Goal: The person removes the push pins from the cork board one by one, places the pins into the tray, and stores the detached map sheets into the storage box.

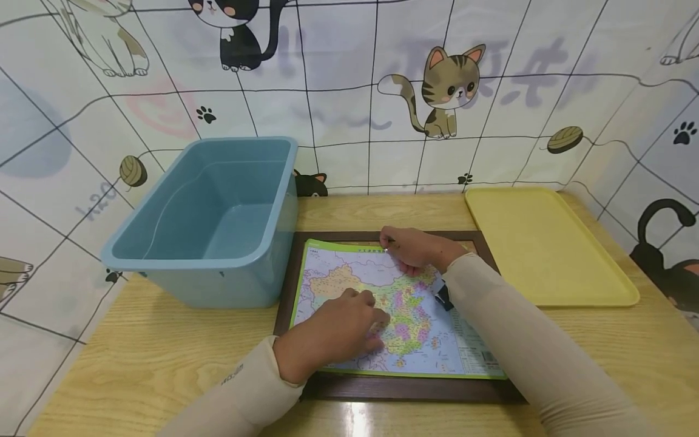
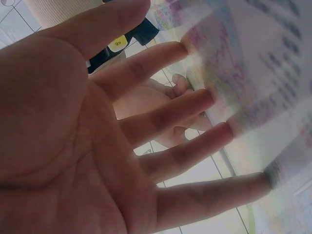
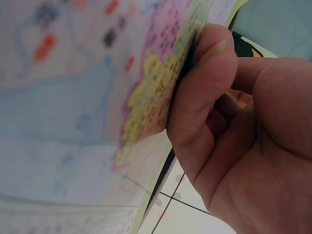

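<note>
A green-edged map (image 1: 349,273) lies over a dark brown framed board (image 1: 415,387), with a strip of tan surface showing at the board's upper right. Over the map's lower left, my left hand (image 1: 344,328) rests its spread fingertips on the sheet; the left wrist view shows those fingers (image 2: 175,117) nearly straight. My right hand (image 1: 417,250) is at the map's top edge. Its fingers (image 3: 202,92) are curled close against the sheet in the right wrist view. A small pale thing (image 1: 386,249) shows at the pinched fingertips; I cannot tell its kind.
Left of the board stands a deep blue plastic tub (image 1: 185,265). A yellow tray (image 1: 551,249) lies at the back right of the wooden table (image 1: 185,358). A wall covering (image 1: 338,115) with cats and grid lines rises behind the table.
</note>
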Motion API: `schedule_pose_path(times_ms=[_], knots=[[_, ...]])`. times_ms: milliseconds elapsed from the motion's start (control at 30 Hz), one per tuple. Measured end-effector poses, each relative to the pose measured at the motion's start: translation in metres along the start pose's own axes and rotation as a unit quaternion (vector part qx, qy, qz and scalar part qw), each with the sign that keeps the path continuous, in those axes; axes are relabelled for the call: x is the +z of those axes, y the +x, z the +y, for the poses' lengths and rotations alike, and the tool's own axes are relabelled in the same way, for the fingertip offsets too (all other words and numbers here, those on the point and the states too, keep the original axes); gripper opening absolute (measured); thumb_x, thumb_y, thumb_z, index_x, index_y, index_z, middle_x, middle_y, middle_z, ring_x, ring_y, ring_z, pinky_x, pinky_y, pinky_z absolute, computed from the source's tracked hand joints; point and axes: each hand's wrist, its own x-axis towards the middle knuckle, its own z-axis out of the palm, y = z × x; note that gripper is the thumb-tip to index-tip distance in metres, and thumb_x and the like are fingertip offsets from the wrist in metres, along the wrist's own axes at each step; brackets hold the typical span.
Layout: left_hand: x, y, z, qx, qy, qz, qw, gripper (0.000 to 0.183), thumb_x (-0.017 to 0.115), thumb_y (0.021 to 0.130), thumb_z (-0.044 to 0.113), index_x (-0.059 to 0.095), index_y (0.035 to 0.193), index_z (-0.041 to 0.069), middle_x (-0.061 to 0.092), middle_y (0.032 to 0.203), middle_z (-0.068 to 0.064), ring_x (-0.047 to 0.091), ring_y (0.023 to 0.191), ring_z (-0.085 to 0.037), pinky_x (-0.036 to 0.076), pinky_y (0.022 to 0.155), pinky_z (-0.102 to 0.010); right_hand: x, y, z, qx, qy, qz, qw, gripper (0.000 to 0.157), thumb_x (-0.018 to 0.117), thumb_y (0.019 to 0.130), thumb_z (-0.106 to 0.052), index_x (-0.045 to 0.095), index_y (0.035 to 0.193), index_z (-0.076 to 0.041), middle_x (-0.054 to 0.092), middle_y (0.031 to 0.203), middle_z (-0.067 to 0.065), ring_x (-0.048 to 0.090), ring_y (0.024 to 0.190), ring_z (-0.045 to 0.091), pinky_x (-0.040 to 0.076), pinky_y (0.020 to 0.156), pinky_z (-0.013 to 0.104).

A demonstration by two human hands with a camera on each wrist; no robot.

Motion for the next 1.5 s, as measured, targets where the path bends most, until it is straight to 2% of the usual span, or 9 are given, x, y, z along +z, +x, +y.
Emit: schedule_pose_path(times_ms=[1500], knots=[[-0.0004,0.0004,-0.0002,-0.003,-0.001,0.002,1.0000,0.030,0.072,0.092,0.040,0.072,0.119,0.028,0.064,0.117,-0.001,0.058,0.105,-0.023,0.055,0.067,-0.035,-0.0002,0.0056,0.0025,0.011,-0.019,0.006,1.000,0.010,0.039,0.109,-0.018,0.042,0.117,-0.013,0.053,0.070,0.005,0.050,0.057,0.017,0.048,0.051,0.028]])
